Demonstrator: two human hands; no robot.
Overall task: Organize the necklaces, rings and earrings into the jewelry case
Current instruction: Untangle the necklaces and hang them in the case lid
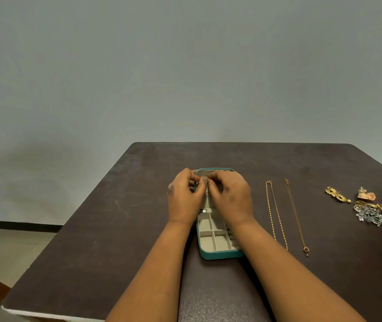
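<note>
A teal jewelry case (218, 254) lies open in the middle of the dark table, its beige compartments nearest me and its lid part at the far end. Over the lid part, my left hand (184, 196) and my right hand (230, 196) meet, their fingertips pinching a small pale piece inside the lid; what it is I cannot tell. Two gold chain necklaces lie stretched out to the right: a doubled one (276, 212) and a thin one with a pendant (295, 214). Further right sits a gold earring (337, 194) and a heap of gold and silver pieces (375, 211).
The dark brown table (115, 240) ends at a left edge and a white-trimmed near corner, with floor beyond. A plain grey wall stands behind the far edge. My forearms cover part of the case's compartments.
</note>
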